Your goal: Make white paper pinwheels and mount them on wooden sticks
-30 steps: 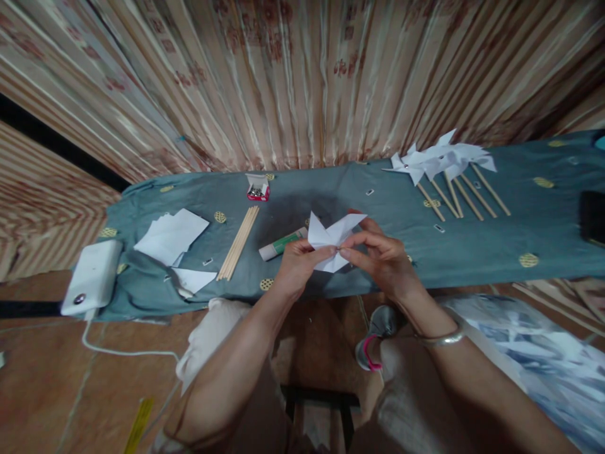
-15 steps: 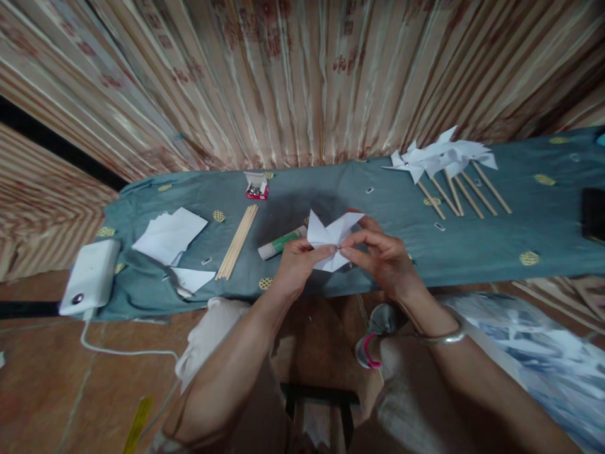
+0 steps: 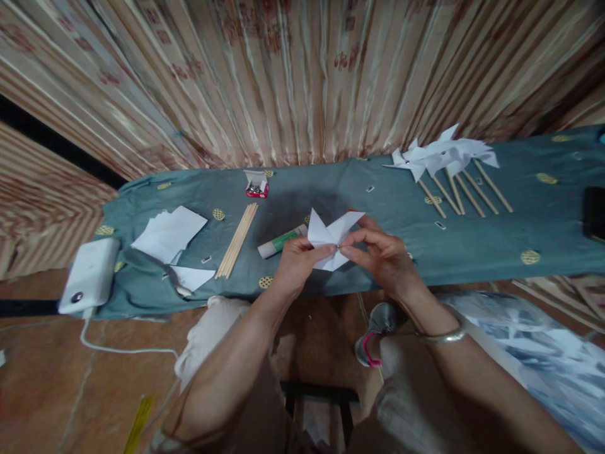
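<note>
A white paper pinwheel head (image 3: pixel 331 234) is held just above the near edge of the grey-blue cloth (image 3: pixel 387 214). My left hand (image 3: pixel 297 263) pinches its left side, thumb and fingers closed on the paper. From the right, my right hand (image 3: pixel 382 255) pinches the centre of the folded paper with thumb and forefinger. A silver bangle (image 3: pixel 442 338) circles my right wrist. Just behind my left hand lies a glue stick (image 3: pixel 281 242) with a green label. A bundle of thin wooden sticks (image 3: pixel 237 240) lies further left.
Several finished paper pinwheels on sticks (image 3: pixel 447 165) lie at the back right. A small red box of pins (image 3: pixel 256 185) stands at the back. Loose white paper sheets (image 3: pixel 169 234) and a white box (image 3: pixel 89 275) with a cable are at left. A dark object (image 3: pixel 594 214) sits at far right.
</note>
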Available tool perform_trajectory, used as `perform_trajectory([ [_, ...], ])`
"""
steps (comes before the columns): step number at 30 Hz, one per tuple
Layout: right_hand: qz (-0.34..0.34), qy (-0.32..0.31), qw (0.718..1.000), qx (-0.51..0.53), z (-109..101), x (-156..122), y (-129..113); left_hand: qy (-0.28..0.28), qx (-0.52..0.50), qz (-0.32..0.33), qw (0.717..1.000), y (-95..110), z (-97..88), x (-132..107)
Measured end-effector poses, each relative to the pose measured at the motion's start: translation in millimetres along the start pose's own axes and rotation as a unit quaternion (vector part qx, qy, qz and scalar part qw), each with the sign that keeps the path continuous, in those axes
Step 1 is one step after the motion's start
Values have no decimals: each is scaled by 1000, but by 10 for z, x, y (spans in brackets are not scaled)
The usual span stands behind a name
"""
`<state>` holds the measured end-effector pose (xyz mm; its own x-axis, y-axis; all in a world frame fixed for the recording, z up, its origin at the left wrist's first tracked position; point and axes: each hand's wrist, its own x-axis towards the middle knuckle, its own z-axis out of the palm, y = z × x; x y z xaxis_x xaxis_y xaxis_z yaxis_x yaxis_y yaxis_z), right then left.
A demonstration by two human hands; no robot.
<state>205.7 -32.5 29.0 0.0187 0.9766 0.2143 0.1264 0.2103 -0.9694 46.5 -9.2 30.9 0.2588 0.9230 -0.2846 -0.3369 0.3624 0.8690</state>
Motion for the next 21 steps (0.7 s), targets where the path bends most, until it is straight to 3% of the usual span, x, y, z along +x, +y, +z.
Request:
perform_trajectory([
  [14, 36, 4, 999, 25, -10, -9, 51, -5, 21, 10, 1000, 54, 33, -27],
  [21, 92, 21, 994, 61, 16, -19, 23, -4, 40, 21, 999, 47, 32, -26],
])
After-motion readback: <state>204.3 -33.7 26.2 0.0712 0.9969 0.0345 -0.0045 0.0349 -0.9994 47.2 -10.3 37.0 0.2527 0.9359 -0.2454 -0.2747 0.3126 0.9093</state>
